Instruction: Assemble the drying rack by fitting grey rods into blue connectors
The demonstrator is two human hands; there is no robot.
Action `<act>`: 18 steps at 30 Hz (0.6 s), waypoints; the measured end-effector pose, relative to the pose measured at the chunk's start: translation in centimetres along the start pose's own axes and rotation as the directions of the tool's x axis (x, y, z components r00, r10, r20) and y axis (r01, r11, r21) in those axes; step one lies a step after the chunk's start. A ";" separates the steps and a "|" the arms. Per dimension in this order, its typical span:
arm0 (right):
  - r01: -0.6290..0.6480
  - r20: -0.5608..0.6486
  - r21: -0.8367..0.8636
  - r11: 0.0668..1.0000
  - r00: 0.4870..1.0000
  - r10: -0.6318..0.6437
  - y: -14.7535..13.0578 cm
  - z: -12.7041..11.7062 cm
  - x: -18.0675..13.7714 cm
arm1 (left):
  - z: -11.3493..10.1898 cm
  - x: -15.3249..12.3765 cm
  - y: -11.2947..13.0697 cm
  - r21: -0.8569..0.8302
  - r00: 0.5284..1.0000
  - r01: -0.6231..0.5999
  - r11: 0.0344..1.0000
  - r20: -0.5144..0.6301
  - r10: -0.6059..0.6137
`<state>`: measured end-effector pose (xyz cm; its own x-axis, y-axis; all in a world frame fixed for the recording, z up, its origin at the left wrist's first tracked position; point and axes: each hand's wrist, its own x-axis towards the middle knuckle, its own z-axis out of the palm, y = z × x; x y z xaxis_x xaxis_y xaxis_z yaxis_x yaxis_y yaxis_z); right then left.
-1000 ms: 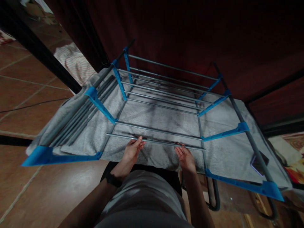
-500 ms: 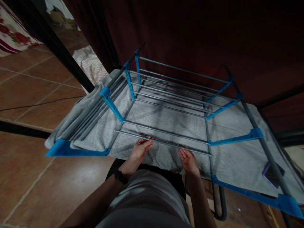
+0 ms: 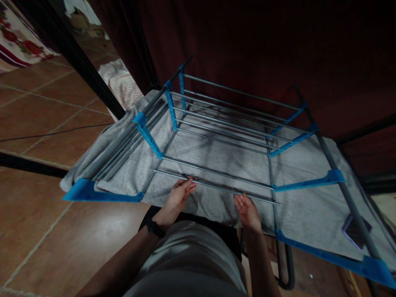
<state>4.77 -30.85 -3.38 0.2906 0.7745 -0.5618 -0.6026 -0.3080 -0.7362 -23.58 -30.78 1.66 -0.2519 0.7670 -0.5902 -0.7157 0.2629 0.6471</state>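
A drying rack with grey metal rods and blue plastic brackets stands in front of me. A grey towel lies spread flat beneath the rods. My left hand rests on the towel with its fingers stretched toward the nearest rod. My right hand lies palm up on the towel's near edge, fingers apart, just below the same rod. Neither hand holds anything.
A dark phone-like object lies on the towel at the right. A striped cloth lies on the brown tiled floor at the back left. A dark curtain hangs behind the rack. A black frame bar crosses the left.
The view has swung slightly left, so the rack sits further right. Both hands stay on the towel's near edge below the nearest rod, barely moved.
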 end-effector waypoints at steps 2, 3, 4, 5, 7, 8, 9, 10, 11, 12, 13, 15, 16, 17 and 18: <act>-0.003 -0.005 0.004 1.000 1.000 0.003 -0.3 -0.2 0.2 | -0.5 0.3 0.8 -0.016 1.000 -0.014 1.000 -0.023 0.014; -0.003 -0.005 0.004 1.000 1.000 0.003 -0.4 -0.3 0.3 | -0.9 0.5 1.2 -0.023 0.999 -0.021 0.999 -0.038 0.021; -0.002 -0.004 0.002 1.000 1.000 0.002 -0.5 -0.4 0.4 | -1.2 0.7 1.6 -0.030 0.998 -0.029 0.999 -0.052 0.028; 0.000 -0.003 0.000 1.000 1.000 0.000 -0.6 -0.5 0.6 | -1.6 0.9 2.0 -0.035 0.997 -0.038 0.999 -0.063 0.036; 0.009 -0.004 -0.007 1.000 1.000 -0.009 -0.7 -0.8 0.8 | -2.3 1.3 2.9 -0.046 0.995 -0.056 0.997 -0.086 0.052; 0.015 -0.004 -0.013 1.000 1.000 -0.015 -0.6 -1.0 0.9 | -2.6 1.4 3.3 -0.055 0.993 -0.070 0.996 -0.103 0.064; 0.021 -0.003 -0.018 1.000 1.000 -0.021 -0.6 -1.1 1.1 | -2.9 1.6 3.7 -0.066 0.989 -0.087 0.994 -0.124 0.078; 0.025 0.000 -0.023 0.999 1.000 -0.025 -0.6 -1.3 1.2 | -3.2 1.7 4.1 -0.079 0.985 -0.108 0.991 -0.145 0.096; 0.028 0.002 -0.026 0.999 1.000 -0.028 -0.6 -1.4 1.3 | -3.4 1.8 4.4 -0.093 0.980 -0.131 0.987 -0.161 0.115; 0.029 0.005 -0.028 0.999 1.000 -0.029 -0.6 -1.5 1.3 | -3.7 1.9 4.8 -0.105 0.977 -0.153 0.983 -0.167 0.134; 0.028 0.006 -0.028 0.999 1.000 -0.028 -0.6 -1.5 1.4 | -3.9 1.9 5.1 -0.116 0.974 -0.173 0.978 -0.165 0.153; 0.023 0.008 -0.028 0.999 1.000 -0.023 -0.7 -1.6 1.4 | -4.3 2.1 5.7 -0.131 0.968 -0.212 0.969 -0.163 0.189; 0.019 0.010 -0.028 0.999 1.000 -0.019 -0.7 -1.5 1.4 | -4.5 2.2 5.9 -0.136 0.964 -0.233 0.963 -0.167 0.209; 0.016 0.011 -0.028 0.999 1.000 -0.015 -0.7 -1.5 1.4 | -4.6 2.2 6.0 -0.136 0.958 -0.255 0.957 -0.174 0.230; 0.013 0.013 -0.028 1.000 1.000 -0.012 -0.7 -1.4 1.4 | -4.7 2.3 6.1 -0.134 0.951 -0.275 0.952 -0.181 0.249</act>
<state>6.68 -30.35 -4.16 0.2882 0.7856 -0.5475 -0.5777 -0.3134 -0.7537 -31.58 -30.15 1.94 -0.5358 0.6896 -0.4873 -0.6994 -0.0390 0.7137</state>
